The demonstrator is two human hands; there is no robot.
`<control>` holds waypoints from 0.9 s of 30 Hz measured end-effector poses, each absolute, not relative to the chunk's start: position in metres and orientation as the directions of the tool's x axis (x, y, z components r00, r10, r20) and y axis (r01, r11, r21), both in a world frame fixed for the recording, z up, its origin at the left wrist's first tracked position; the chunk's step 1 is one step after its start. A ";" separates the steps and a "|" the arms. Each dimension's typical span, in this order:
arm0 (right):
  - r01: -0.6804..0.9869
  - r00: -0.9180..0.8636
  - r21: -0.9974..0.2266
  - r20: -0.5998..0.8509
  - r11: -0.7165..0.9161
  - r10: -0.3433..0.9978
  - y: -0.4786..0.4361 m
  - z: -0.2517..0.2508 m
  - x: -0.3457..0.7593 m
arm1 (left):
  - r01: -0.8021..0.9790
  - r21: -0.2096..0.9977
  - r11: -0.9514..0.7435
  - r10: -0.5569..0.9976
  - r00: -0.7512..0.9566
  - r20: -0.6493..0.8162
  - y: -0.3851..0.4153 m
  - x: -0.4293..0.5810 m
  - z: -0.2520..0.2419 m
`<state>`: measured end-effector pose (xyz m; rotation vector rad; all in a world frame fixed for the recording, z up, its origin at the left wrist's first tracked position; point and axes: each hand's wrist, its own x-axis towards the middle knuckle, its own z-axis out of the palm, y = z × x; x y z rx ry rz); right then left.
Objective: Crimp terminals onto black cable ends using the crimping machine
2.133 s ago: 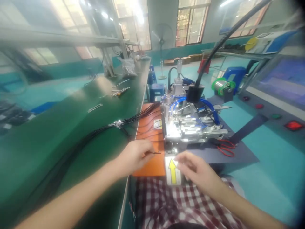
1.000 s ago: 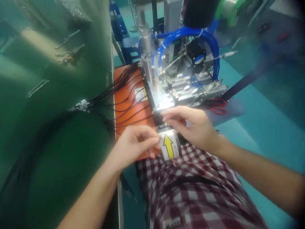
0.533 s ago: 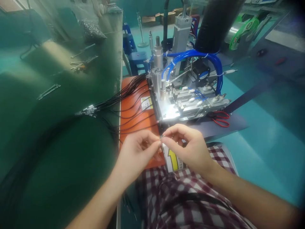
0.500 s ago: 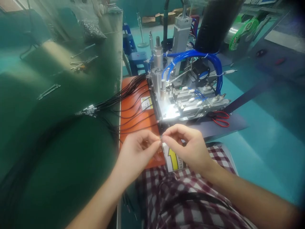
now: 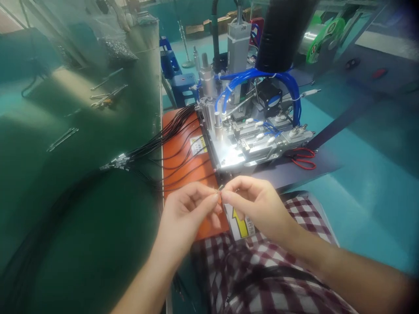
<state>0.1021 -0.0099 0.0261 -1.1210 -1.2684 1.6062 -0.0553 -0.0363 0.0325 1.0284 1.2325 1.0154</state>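
My left hand and my right hand meet fingertip to fingertip, both closed in a pinch. Between them shows a tiny, thin, light-coloured piece, too small to name. Both hands hover over the near end of an orange mat and a white label with a yellow arrow. Thin black cables fan across that mat towards the machine, left of which they gather into a bundle with shiny metal ends on the dark green table.
Red-handled scissors lie right of the machine. Blue air tubes and a thick black hose rise over it. Several slim metal pieces lie on the green table. A green-rimmed wire spool hangs at the back right.
The view has shifted slightly. My fingertips still meet, but the tiny light piece now shows between them, and the left hand's lower fingers have spread a little.
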 end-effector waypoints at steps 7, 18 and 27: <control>0.046 -0.276 -0.986 -0.169 -0.162 0.946 -0.016 0.018 0.108 | -0.013 0.946 0.325 0.945 0.039 -0.324 -0.038 -0.050 0.028; 0.018 -0.372 -0.962 -0.260 -0.273 0.891 -0.012 0.019 0.109 | -0.220 0.887 0.407 0.906 -0.023 -0.422 -0.037 -0.041 0.030; 0.392 -0.347 -0.848 0.223 0.357 0.911 0.004 0.029 0.118 | -0.058 0.948 0.312 0.943 -0.106 -0.316 -0.038 -0.040 0.024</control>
